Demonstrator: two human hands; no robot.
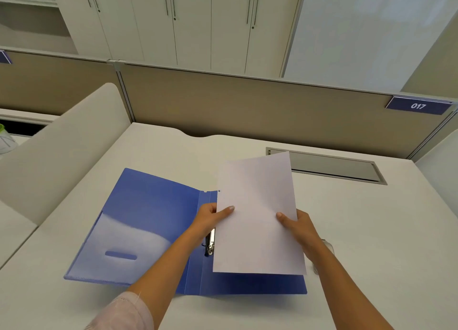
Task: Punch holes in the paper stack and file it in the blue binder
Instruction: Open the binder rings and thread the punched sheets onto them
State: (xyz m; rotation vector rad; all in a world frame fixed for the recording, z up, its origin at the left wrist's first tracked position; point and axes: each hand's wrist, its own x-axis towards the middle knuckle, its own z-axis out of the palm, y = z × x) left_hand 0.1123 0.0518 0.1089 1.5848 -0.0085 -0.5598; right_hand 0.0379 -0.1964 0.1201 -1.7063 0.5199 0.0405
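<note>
- Judging by the layout, filing is the step in hand. The thin stack of white paper sheets [257,218] hangs tilted just above the right half of the open blue plastic binder [138,220], which lies flat on the white desk [371,230].
- The next move likely calls for lining the stack's left edge up with the silver metal ring clip [210,243] at the spine.
- The left hand [210,218] pinches the stack's left edge, thumb on top. The right hand [297,226] pinches the right edge likewise.
</note>
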